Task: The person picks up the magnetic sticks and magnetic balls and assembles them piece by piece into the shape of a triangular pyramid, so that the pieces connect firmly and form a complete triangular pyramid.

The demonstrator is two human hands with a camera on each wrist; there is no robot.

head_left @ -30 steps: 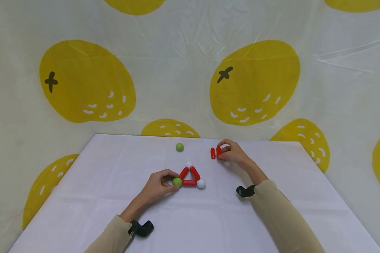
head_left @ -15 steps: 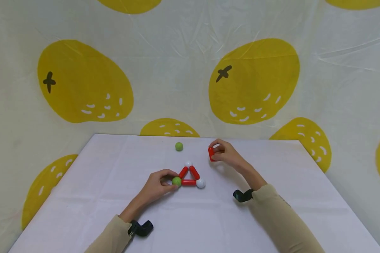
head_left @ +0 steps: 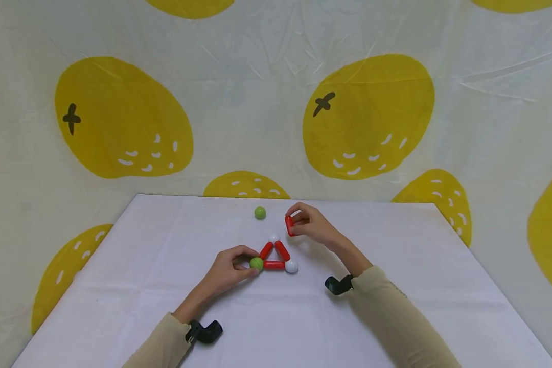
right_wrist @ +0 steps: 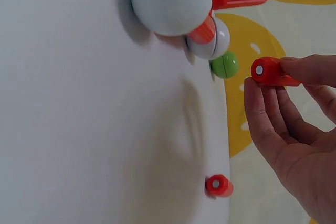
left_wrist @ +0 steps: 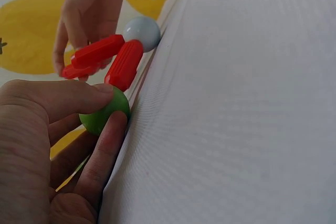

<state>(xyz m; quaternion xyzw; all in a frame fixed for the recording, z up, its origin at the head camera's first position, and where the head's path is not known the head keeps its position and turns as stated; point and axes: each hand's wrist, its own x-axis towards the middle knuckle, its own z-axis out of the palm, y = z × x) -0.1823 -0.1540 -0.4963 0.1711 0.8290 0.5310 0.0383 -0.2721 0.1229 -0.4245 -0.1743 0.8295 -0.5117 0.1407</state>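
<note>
My left hand pinches a green ball at the near left corner of a triangle of red rods and balls. A red rod runs from it to a white ball at the right; a second white ball is at the far corner. Two more red rods form the other sides. My right hand pinches a loose red rod above the table, just right of the far white ball. The right wrist view shows a pale round end on this rod, pointing away from my palm.
A loose green ball sits near the table's back edge. Another red rod lies on the table, hidden behind my right hand in the head view. White cloth covers the table; a fruit-print curtain hangs behind.
My right hand has picked up one of the two loose red rods and carried it left, toward the triangle. My left hand keeps its hold on the green ball.
</note>
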